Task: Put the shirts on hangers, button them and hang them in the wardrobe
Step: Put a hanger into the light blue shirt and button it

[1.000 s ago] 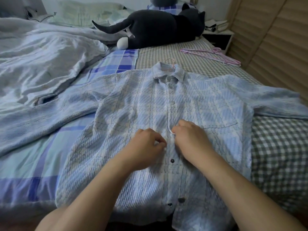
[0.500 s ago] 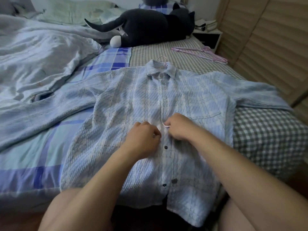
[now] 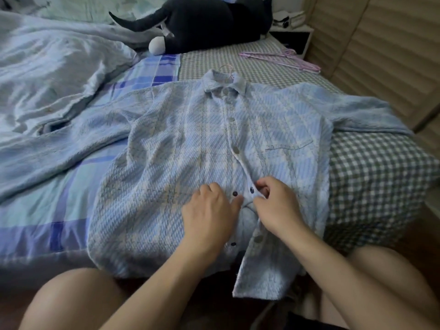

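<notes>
A light blue checked shirt lies face up on the bed, sleeves spread, with a pink hanger hook poking out at the collar. Its upper buttons are fastened; the lower front is parted, showing dark snaps. My right hand pinches the right front edge of the shirt at mid-height. My left hand rests on the left front panel, its fingers pressing the cloth beside a dark snap. The hanger's body is hidden inside the shirt.
Spare pink hangers lie on the checked sheet at the far right. A dark plush cat and a rumpled duvet fill the back and left. Slatted wardrobe doors stand on the right. My knees are below.
Both hands moved down the shirt front from the button above to a lower one. The view shifted closer and to the left.
</notes>
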{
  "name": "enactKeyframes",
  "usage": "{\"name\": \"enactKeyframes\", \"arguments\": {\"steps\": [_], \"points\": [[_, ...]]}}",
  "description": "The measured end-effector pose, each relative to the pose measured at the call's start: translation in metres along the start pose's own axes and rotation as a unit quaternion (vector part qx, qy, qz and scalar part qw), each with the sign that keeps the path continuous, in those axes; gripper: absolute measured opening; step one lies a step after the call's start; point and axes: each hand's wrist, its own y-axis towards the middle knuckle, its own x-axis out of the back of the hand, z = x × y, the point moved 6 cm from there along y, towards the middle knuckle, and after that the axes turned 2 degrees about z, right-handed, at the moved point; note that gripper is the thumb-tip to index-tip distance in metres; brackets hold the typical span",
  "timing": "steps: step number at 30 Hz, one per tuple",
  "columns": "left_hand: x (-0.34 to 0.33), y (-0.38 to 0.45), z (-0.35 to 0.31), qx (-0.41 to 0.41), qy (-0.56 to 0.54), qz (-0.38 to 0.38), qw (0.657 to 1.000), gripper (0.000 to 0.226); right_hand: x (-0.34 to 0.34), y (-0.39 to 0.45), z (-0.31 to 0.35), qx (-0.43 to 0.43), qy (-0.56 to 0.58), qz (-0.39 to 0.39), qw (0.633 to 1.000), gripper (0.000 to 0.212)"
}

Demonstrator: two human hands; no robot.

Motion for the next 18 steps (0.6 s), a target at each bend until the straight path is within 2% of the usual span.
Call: {"name": "enactKeyframes", "arguments": {"steps": [3,6,9,11,15,18], "points": [[-0.013,0.001,-0.002,-0.021,0.034,0.002,0.999,0.049,-0.003,-0.004,0.008,0.047,-0.041,-0.023,0.998,0.016],[-0.022,-0.001,-0.005,-0.025,0.029,-0.026,0.999,0.041,-0.009,-0.007,0.014,0.08,-0.108,-0.031,0.99,0.021],[-0.024,-0.001,-0.006,-0.023,0.03,-0.032,0.999,0.043,-0.011,-0.008,0.016,0.076,-0.127,-0.032,0.989,0.02],[-0.021,0.002,-0.007,-0.034,0.028,-0.023,0.999,0.042,-0.007,-0.007,0.014,0.054,-0.1,-0.032,0.993,0.017],[-0.008,0.012,0.001,-0.023,-0.09,0.034,0.995,0.034,0.014,-0.009,0.011,-0.016,0.042,-0.028,0.999,0.009],[0.009,0.016,0.017,0.0,-0.245,0.047,0.968,0.036,0.029,-0.02,0.017,-0.016,0.058,-0.051,0.997,0.009]]}}
